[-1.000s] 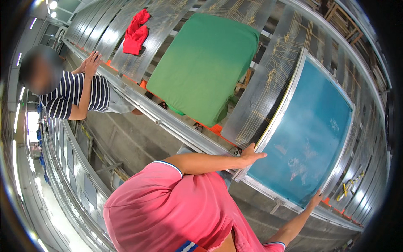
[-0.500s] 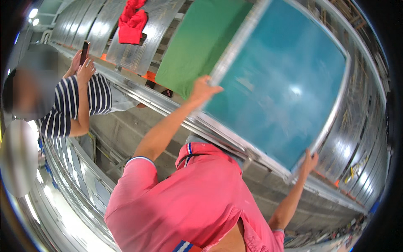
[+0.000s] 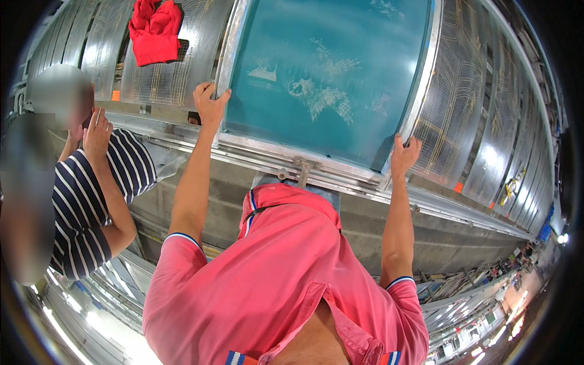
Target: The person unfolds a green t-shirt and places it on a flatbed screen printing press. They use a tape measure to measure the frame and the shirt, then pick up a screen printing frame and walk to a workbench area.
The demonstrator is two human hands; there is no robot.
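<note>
A screen-printing frame (image 3: 420, 100) of silver metal lies over the long table, with teal mesh stretched across it. The mesh (image 3: 261, 115) carries pale marks, among them a winged shape. My left hand (image 3: 212, 104) is closed round the frame's left bar near its near corner. At the near right corner my right hand (image 3: 404, 155) grips the right bar, fingers curled over its outer edge. A metal bracket (image 3: 305, 165) sits at the middle of the frame's near side, by the table rail. Whatever lies beneath the frame is hidden.
A red cloth garment (image 3: 155, 33) lies on a shiny panel left of the frame. More panels (image 3: 459, 97) line the table to the right. A metal rail (image 3: 474, 216) runs along the near edge. At left stands a person in a striped shirt (image 3: 79, 188), hands raised.
The frame has swung from tilted to square with the table and come to the left, covering the green panel. Both hands moved left with it. The person at left is nearer.
</note>
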